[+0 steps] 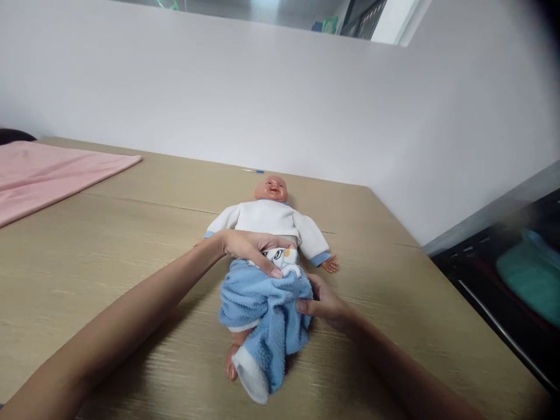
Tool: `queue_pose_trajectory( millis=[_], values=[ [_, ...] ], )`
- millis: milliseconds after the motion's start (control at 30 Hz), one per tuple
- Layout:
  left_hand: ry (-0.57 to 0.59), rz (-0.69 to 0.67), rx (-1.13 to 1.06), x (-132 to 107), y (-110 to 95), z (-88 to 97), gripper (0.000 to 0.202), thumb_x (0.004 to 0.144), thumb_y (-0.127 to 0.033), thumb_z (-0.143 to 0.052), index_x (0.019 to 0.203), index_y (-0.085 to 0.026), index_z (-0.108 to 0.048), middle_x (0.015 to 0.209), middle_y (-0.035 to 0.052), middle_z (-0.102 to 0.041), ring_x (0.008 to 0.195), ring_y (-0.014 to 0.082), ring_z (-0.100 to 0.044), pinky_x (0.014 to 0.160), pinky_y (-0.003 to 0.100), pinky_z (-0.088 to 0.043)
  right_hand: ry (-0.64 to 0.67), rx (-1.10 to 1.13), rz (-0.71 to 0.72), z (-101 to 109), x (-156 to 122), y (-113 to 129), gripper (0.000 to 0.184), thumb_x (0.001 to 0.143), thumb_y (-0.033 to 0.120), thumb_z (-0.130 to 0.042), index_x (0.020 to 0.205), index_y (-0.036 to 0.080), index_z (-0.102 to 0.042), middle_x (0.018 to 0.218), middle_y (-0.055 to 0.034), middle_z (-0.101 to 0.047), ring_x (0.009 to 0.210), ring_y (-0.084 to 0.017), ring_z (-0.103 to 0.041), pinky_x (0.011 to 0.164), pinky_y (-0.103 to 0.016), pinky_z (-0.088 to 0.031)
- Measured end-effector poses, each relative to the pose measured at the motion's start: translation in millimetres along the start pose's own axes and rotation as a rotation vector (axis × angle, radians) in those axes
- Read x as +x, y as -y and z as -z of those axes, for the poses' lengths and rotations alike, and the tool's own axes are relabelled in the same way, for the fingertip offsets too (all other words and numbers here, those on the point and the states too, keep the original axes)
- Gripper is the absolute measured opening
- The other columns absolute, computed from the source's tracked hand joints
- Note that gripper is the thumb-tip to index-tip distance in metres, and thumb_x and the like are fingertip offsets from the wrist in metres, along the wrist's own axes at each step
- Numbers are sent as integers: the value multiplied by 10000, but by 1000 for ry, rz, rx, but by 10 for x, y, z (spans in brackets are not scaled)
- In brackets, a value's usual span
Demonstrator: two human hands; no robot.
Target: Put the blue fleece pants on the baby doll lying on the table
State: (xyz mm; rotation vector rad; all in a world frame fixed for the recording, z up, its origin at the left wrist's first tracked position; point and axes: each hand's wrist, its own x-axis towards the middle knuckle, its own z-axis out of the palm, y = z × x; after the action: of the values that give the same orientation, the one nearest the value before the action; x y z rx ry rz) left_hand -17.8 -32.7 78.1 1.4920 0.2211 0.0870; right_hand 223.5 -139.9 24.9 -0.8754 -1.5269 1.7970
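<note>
A baby doll (266,217) lies on its back on the table, head away from me, in a white top with blue cuffs. Blue fleecy trousers (266,303) cover its hips and legs. One bare foot shows below the left trouser leg; the other leg's white cuff hangs past where any foot can be seen. My left hand (254,248) grips the waistband at the doll's belly, thumb over the cartoon patch and fingers behind the cloth. At the right side of the trousers, my right hand (321,303) pinches the fabric between thumb and fingers.
A pink cloth (56,172) lies flat on the table (153,233) at the far left. Beyond the doll's head is a small blue-and-white pen-like item (259,171). A pale wall (219,99) rises behind the table. Dark furniture with a teal object (529,280) stands at right.
</note>
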Motion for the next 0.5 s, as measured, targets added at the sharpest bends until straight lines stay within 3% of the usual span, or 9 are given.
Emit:
queue_pose_trajectory(
  millis=[133, 233, 333, 400, 500],
  values=[
    [30, 70, 79, -46, 28, -13, 461, 729, -387, -1019, 1029, -224, -711, 945, -13, -683, 848, 161, -626, 744, 231, -522, -120, 139, -3, -13, -42, 39, 619, 629, 484, -1025, 822, 248, -486, 722, 76, -499, 634, -114, -433, 593, -219, -400],
    [60, 101, 93, -92, 29, -34, 403, 754, -404, -1002, 983, -223, -725, 891, -23, -686, 813, 160, -618, 716, 232, -514, -88, 219, 46, -1, -75, 125, 696, 664, 429, -1014, 769, 253, -348, 699, 87, -396, 607, -99, -313, 531, -199, -312],
    [53, 56, 76, -123, 39, -55, 406, 764, -445, -997, 942, -211, -717, 858, -27, -672, 778, 147, -592, 700, 226, -506, -13, 208, 25, 20, -127, 226, 609, 696, 428, -1009, 813, 247, -439, 728, 80, -437, 616, -95, -373, 536, -181, -320],
    [11, -5, 58, -137, 52, -71, 410, 795, -468, -979, 945, -208, -700, 864, -33, -661, 769, 133, -570, 709, 215, -504, 76, 166, -61, 20, -167, 290, 544, 690, 468, -1013, 922, 238, -578, 812, 51, -557, 671, -110, -510, 605, -194, -420],
    [-58, -52, 58, -144, 83, -91, 397, 874, -509, -918, 997, -211, -686, 910, -35, -663, 790, 117, -568, 736, 196, -506, 205, 74, -189, -4, -212, 361, 557, 695, 493, -1002, 1078, 219, -704, 968, -21, -691, 828, -191, -679, 787, -305, -562]
  ],
)
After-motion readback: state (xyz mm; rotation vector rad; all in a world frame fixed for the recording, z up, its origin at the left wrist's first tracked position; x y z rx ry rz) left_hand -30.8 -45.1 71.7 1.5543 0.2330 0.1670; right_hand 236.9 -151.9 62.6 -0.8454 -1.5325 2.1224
